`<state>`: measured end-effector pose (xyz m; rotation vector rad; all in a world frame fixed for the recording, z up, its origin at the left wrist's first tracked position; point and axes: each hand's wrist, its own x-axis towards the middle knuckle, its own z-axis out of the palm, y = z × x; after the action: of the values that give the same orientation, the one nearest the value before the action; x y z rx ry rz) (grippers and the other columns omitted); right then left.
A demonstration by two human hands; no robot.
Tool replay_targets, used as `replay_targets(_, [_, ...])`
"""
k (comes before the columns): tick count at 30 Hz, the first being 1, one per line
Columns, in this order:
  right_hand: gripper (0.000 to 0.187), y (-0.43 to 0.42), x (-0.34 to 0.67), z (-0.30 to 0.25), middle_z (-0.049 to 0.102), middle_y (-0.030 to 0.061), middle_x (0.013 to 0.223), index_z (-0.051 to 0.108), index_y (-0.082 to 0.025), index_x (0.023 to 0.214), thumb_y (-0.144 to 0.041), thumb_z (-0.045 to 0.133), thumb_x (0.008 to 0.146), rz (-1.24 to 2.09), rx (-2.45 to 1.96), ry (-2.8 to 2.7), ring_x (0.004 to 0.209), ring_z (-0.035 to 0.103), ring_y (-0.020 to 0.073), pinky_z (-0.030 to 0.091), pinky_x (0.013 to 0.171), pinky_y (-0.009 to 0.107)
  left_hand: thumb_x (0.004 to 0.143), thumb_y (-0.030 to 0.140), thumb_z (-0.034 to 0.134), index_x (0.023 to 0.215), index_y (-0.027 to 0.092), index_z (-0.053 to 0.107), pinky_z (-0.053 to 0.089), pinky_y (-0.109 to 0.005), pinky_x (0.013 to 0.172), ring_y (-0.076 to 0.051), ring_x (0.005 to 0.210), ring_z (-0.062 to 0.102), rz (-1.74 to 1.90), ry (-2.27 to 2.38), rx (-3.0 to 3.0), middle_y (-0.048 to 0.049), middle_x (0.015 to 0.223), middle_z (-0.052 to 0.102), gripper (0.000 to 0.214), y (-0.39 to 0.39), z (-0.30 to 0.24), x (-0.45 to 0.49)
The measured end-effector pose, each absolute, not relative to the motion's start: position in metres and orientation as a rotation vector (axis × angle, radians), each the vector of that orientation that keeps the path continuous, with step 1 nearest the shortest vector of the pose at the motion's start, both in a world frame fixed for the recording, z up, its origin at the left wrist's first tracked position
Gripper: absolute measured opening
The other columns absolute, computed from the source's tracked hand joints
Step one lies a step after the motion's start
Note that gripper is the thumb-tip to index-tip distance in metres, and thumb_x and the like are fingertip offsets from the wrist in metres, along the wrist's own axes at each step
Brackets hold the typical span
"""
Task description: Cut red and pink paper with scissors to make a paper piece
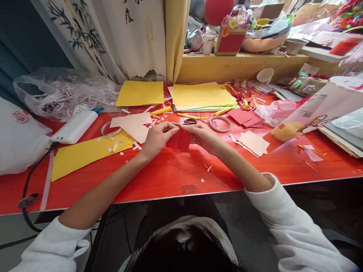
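Observation:
Both of my hands meet over the middle of the red table (pixel 170 173), pinching a small folded piece of red paper (pixel 179 141). My left hand (pixel 159 138) grips its left top edge with curled fingers. My right hand (pixel 202 135) grips the right top edge the same way. The paper rests upright against the tabletop between them. Scissors with red and black handles (pixel 187 122) lie just beyond my fingertips. A tape ring (pixel 220 123) lies to the right of the scissors.
Yellow sheets (pixel 141 93) (pixel 202 94) lie at the back, another yellow sheet (pixel 85 153) at the left, pale pink pieces (pixel 133 125) (pixel 253 142) on either side. A white box (pixel 75 126), plastic bags (pixel 56 90), a paper bag (pixel 317 109) and a cluttered shelf (pixel 241 62) surround the table.

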<state>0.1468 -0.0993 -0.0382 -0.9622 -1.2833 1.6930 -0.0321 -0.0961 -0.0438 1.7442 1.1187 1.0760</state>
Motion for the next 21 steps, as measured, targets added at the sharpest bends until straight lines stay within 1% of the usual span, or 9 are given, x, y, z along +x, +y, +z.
replay_targets(5, [0.034,-0.099,0.1464,-0.0398,0.068,0.0058,0.08,0.072,-0.014,0.084,-0.046,0.072,0.071,1.62,-1.057,-1.449,0.077,0.062,0.0164,0.053,0.073,0.029,0.078,0.043,0.063,0.08,0.016,0.066,0.044,-0.025,0.071,-0.015,0.075,0.058,1.066,1.106,1.737,-0.0024,0.079,0.066,0.027,-0.0952,-0.0446,-0.032])
replay_targets(11, [0.039,-0.097,0.147,-0.0434,0.064,0.0031,0.071,0.07,-0.013,0.076,-0.05,0.074,0.066,1.57,-1.062,-1.506,0.065,0.058,0.0129,0.048,0.064,0.026,0.076,0.042,0.065,0.078,0.017,0.066,0.044,-0.025,0.072,-0.015,0.077,0.059,1.06,1.063,1.655,-0.0017,0.078,0.066,0.025,-0.0951,-0.0449,-0.0304])
replay_targets(21, [0.04,-0.0973,0.1467,-0.0429,0.06,0.0013,0.066,0.067,-0.013,0.073,-0.051,0.075,0.063,1.525,-1.118,-1.523,0.06,0.052,0.0109,0.043,0.058,0.025,0.076,0.043,0.065,0.077,0.017,0.066,0.043,-0.025,0.07,-0.015,0.076,0.058,1.041,1.074,1.684,-0.0009,0.078,0.066,0.025,-0.0949,-0.0457,-0.0309])
